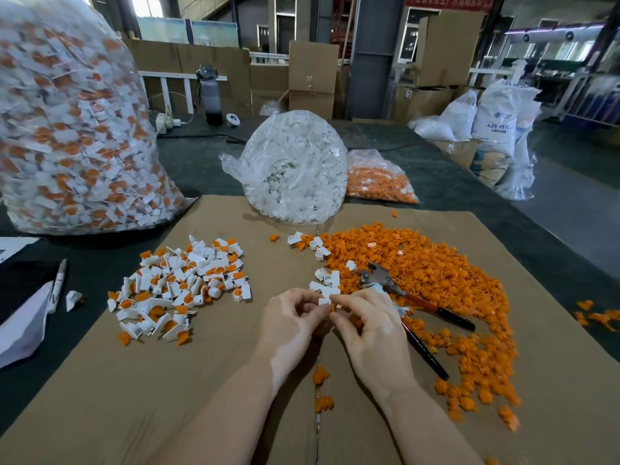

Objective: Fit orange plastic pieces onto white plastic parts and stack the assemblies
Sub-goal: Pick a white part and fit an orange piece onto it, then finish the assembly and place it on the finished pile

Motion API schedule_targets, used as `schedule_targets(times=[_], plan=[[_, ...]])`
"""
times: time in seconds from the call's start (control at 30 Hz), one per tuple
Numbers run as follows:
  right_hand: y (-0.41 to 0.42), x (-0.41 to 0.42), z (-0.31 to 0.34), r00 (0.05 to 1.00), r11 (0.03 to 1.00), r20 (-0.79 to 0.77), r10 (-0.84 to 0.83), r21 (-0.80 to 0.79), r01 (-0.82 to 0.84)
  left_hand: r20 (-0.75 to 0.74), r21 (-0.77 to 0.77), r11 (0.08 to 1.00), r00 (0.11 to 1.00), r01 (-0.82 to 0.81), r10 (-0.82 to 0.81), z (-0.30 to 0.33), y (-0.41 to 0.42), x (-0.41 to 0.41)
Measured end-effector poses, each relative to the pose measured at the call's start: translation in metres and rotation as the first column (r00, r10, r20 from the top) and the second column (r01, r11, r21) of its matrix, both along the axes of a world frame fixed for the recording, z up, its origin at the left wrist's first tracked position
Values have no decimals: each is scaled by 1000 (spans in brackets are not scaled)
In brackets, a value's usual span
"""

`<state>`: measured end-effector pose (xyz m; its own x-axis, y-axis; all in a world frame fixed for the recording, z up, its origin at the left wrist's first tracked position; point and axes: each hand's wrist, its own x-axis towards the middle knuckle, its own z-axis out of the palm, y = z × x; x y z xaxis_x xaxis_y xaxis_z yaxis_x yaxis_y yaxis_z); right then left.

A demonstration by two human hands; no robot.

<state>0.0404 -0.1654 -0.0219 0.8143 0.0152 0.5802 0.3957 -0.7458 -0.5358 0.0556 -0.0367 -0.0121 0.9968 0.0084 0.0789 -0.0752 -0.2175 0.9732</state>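
My left hand (291, 322) pinches a small white plastic part (324, 300) at the middle of the cardboard sheet. Right against it, my right hand (368, 325) pinches a tiny orange piece (333, 307) between thumb and forefinger. A few loose white parts (327, 280) lie just beyond my fingers. A wide spread of orange pieces (436, 283) covers the right half of the sheet. To the left lies a heap of fitted white-and-orange assemblies (183, 285).
Pliers with black handles (416, 305) lie among the orange pieces by my right hand. Behind stand a bag of white parts (295, 166), a bag of orange pieces (380, 179) and a big bag of assemblies (73, 129). A pen (57, 285) lies far left.
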Motion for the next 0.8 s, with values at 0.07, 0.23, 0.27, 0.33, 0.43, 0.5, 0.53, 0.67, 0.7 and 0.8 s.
schedule_targets(times=[0.07, 0.23, 0.27, 0.33, 0.43, 0.5, 0.53, 0.67, 0.7, 0.8], plan=[[-4, -1, 2, 996, 996, -35, -86, 0, 86, -36, -46, 999, 999, -3, 2, 1, -1, 2], [-33, 7, 20, 809, 838, -266, -524, -329, 435, -116, -124, 992, 993, -29, 15, 1, -3, 6], [-39, 10, 24, 747, 811, -352, -564, -406, 421, -129, -131, 991, 992, -35, 18, 1, -3, 8], [-48, 14, 30, 647, 801, -495, -580, -491, 342, -144, -139, 990, 989, -38, 18, 1, -4, 9], [-55, 19, 33, 593, 783, -544, -593, -561, 269, -159, -152, 988, 987, -41, 17, 1, -4, 10], [-56, 20, 33, 622, 750, -487, -613, -607, 263, -167, -148, 988, 986, -44, 19, 1, -4, 10], [-56, 20, 34, 639, 738, -459, -617, -619, 269, -171, -147, 988, 985, -45, 20, 2, -4, 10], [-56, 18, 39, 731, 753, -374, -570, -593, 283, -189, -178, 982, 982, -67, 32, 4, -3, 11], [-56, 17, 42, 759, 776, -369, -536, -570, 271, -203, -204, 976, 979, -71, 29, 5, -3, 11], [-48, 15, 53, 803, 881, -450, -390, -438, 182, -268, -354, 931, 963, -96, -3, 9, -3, 12]])
